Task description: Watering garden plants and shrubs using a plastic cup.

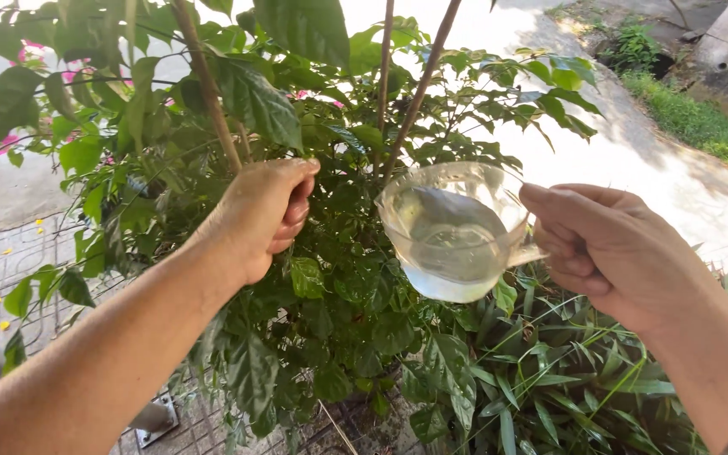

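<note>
Glass cup [457, 240], half-full of water, sits at 3 o'clock, tilted; our right hand [612, 253] clamps its handle. Fragile, slippery; hold there. Left hand [263, 215] is curled loosely among bush [313, 320] leaves.

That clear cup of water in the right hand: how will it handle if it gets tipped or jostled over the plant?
The clear cup looks thin-walled and see-through, so probably light itself but fragile or crushable. Water fills roughly its lower half, and it is already tilted, so a jostle would likely spill. The right hand pinches only its small handle, so it may swing.
</note>
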